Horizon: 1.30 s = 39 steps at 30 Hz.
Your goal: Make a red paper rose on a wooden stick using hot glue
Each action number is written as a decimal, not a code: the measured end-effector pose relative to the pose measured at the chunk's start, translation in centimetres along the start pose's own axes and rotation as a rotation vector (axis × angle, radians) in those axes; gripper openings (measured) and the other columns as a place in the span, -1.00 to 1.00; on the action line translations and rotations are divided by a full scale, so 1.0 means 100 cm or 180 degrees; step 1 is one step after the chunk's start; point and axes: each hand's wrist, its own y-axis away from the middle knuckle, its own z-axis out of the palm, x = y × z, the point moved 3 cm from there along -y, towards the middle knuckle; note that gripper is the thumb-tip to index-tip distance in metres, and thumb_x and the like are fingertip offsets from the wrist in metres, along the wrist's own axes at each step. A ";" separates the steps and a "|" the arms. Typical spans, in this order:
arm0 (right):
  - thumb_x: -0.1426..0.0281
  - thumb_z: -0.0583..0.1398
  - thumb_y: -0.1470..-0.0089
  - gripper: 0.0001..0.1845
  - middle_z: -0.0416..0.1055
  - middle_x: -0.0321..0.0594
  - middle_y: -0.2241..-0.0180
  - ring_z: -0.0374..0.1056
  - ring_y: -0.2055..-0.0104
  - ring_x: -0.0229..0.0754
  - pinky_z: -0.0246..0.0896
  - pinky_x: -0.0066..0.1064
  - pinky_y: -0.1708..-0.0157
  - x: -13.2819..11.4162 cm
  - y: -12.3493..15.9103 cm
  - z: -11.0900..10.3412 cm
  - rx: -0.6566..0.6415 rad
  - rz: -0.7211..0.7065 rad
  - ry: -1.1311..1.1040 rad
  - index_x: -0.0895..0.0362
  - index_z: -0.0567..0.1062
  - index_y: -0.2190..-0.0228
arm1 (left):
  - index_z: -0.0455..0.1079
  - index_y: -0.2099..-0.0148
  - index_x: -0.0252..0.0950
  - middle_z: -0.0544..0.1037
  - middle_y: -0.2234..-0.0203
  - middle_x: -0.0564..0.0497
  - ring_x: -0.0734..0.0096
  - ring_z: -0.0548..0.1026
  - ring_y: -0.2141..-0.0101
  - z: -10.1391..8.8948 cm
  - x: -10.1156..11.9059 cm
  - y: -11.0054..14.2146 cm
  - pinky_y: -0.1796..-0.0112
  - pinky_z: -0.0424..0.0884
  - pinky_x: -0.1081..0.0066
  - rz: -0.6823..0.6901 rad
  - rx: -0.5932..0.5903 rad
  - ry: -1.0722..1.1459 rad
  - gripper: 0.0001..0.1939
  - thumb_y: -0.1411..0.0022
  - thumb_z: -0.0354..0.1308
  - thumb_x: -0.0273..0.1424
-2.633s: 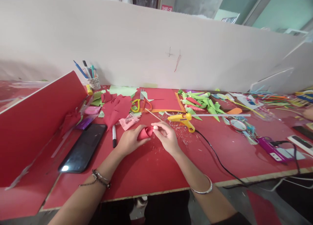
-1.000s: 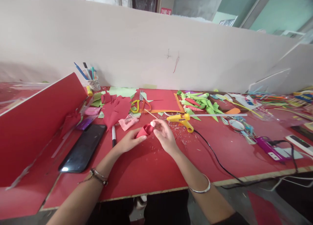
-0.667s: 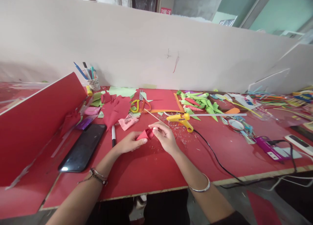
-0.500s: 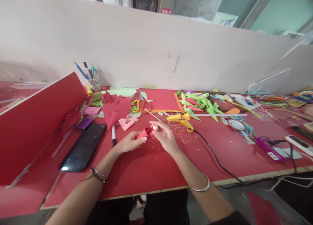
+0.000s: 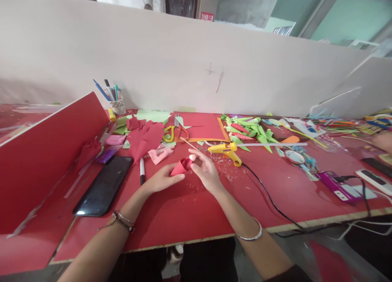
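My left hand (image 5: 161, 179) is closed around a rolled red paper cone (image 5: 181, 165) just above the red table (image 5: 190, 216). My right hand (image 5: 206, 170) pinches a small pale bead (image 5: 192, 157) at the cone's open mouth; the bead sits on a thin wooden stick (image 5: 189, 143) that runs back and left. A yellow glue gun (image 5: 225, 150) lies just right of my right hand, its black cord (image 5: 269, 202) trailing to the table's front edge.
A black phone (image 5: 104, 185) and a marker (image 5: 141, 170) lie left of my hands. Red paper pieces (image 5: 145, 137), scissors (image 5: 173, 131), a pen cup (image 5: 118, 104) and green paper cones (image 5: 254, 130) lie behind. A red divider (image 5: 45, 159) stands left. Another person's hand (image 5: 384, 141) shows far right.
My hands have stayed in place with the cone. My right fingers shifted slightly, lifting and lowering the bead at the cone's mouth.
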 end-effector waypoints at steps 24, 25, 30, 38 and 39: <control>0.28 0.15 0.06 -0.74 0.33 -0.24 0.24 0.25 0.14 -0.21 0.13 -0.32 0.10 0.001 0.003 0.009 -0.0632 0.0291 -0.0248 0.10 0.38 0.28 | 0.28 0.54 -0.39 0.41 0.82 0.05 0.55 0.37 0.73 0.010 -0.002 0.004 0.57 0.23 0.56 -0.0340 -0.1096 0.0996 -0.53 -0.06 0.01 -0.04; 0.28 0.16 0.07 -0.72 0.33 -0.24 0.24 0.26 0.15 -0.21 0.15 -0.32 0.12 0.003 0.003 0.010 -0.0683 0.0338 -0.0255 0.10 0.38 0.25 | 0.28 0.55 -0.39 0.40 0.83 0.06 0.56 0.37 0.74 0.010 -0.003 0.004 0.57 0.23 0.57 -0.0360 -0.1041 0.0966 -0.55 -0.06 0.04 -0.06; 0.29 0.19 0.10 -0.78 0.36 -0.27 0.39 0.32 0.35 -0.26 0.22 -0.37 0.28 0.012 0.006 0.017 -0.1006 0.0469 -0.0258 0.15 0.41 0.37 | 0.25 0.59 -0.38 0.41 0.82 0.06 0.55 0.36 0.76 0.009 -0.010 -0.001 0.66 0.23 0.58 -0.0464 -0.0435 0.0993 -0.59 0.03 0.14 -0.10; 0.30 0.16 0.07 -0.81 0.34 -0.31 0.49 0.31 0.47 -0.30 0.23 -0.43 0.42 0.009 0.008 0.020 -0.0885 0.0547 -0.0214 0.14 0.38 0.38 | 0.31 0.55 -0.41 0.43 0.77 0.06 0.57 0.37 0.71 0.012 -0.005 -0.002 0.63 0.28 0.59 -0.0272 -0.0256 0.0605 -0.71 -0.01 0.17 -0.26; 0.29 0.16 0.07 -0.81 0.34 -0.30 0.47 0.31 0.45 -0.29 0.23 -0.43 0.43 0.008 0.007 0.019 -0.0810 0.0540 -0.0205 0.14 0.38 0.39 | 0.32 0.52 -0.41 0.45 0.73 0.05 0.56 0.38 0.70 0.012 -0.004 -0.002 0.62 0.29 0.59 -0.0229 -0.0294 0.0598 -0.72 -0.01 0.18 -0.26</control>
